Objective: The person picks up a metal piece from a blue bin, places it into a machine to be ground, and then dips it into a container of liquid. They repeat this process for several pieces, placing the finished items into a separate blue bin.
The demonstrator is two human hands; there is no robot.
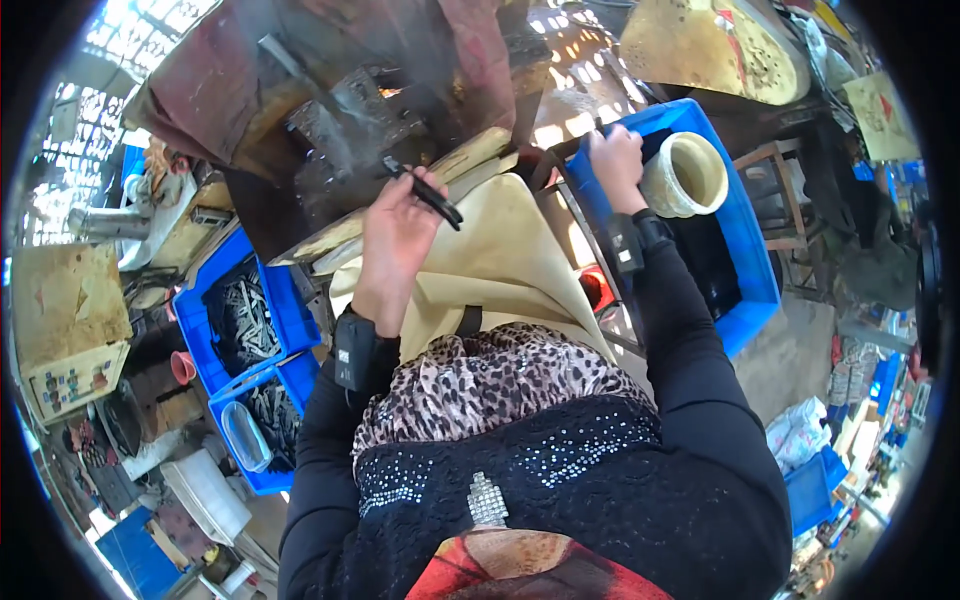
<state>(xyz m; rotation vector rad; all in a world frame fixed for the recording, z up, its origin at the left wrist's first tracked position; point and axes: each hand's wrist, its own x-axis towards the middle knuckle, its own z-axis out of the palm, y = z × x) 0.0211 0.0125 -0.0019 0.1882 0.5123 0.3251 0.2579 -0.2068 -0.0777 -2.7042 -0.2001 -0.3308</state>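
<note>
My left hand (395, 225) is raised in front of my waist, palm partly turned up. Its fingers and thumb close on a slim black tool (437, 203) with a greyish tip; its exact kind is unclear. Over the near left rim of a blue bin (752, 255) on the right is my right hand (617, 165), its fingers curled together. A small dark end shows at those fingers, too little to name. Inside that bin, beside my right wrist, stands a cream-coloured tub (660, 190), its mouth facing me.
A dark machine with metal parts (350, 125), partly draped in worn reddish cloth (215, 90), stands ahead behind a wooden board (340, 232). Two blue bins (195, 325) of metal pieces (248, 315) sit at left. Beige cloth (500, 235) covers my lap.
</note>
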